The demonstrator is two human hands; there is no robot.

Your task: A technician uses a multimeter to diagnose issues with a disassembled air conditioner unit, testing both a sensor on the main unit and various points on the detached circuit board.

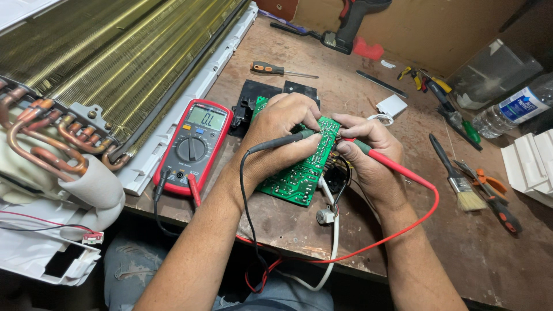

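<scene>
A green circuit board lies tilted at the middle of the worn wooden bench. My left hand rests over the board's upper left part and grips a black test probe, its tip pressed to the board. My right hand grips a red test probe, its tip on the board's upper right edge. Black and red leads loop off the bench's front edge and back to a red-cased multimeter, left of the board, with its display lit.
An air-conditioner coil with copper pipes fills the left. A screwdriver, a paintbrush, pliers, cutters, a white adapter, a water bottle and a drill lie about the bench.
</scene>
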